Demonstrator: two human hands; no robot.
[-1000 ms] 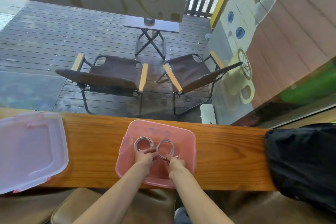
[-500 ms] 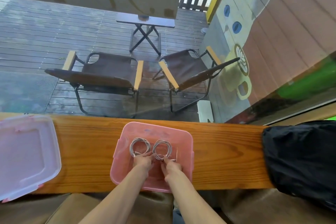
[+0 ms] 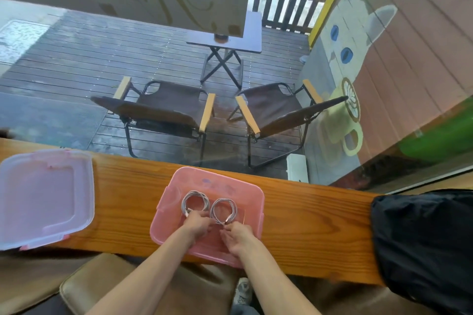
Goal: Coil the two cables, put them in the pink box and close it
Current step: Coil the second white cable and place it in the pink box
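Two cables sit inside the pink box (image 3: 163, 215), side by side, each wound into a small round loop. The left cable (image 3: 195, 201) and the right cable (image 3: 223, 210) look very close, maybe just touching. The box stands on the wooden counter (image 3: 122, 194), right in front of the person.

The left hand (image 3: 197, 224) is down in the box with its fingers curled on the near edge of the left loop. It looks like a light pinch, but I cannot tell for sure if it is holding on or letting go. The right hand (image 3: 236, 236) is also in the box, fingers bent, its tips at the near edge of the right loop. I cannot tell if it grips the cable or only touches it.

The cables are thin and light, I think. They are soft and bendy, and a bit springy, so the loops may pop open when the hands let go. The best spot to hold is where all the turns bunch together, pinching them as one.

The box looks like thin plastic, light and a little slippery on the wood. It may slide when pushed.

There is one lid (image 3: 43, 197), lying flat on the counter well to the left of the box. It is not on yet. It looks light and stiff, best picked up by its two side edges.

Count: two cables, one box, one lid, two hands.
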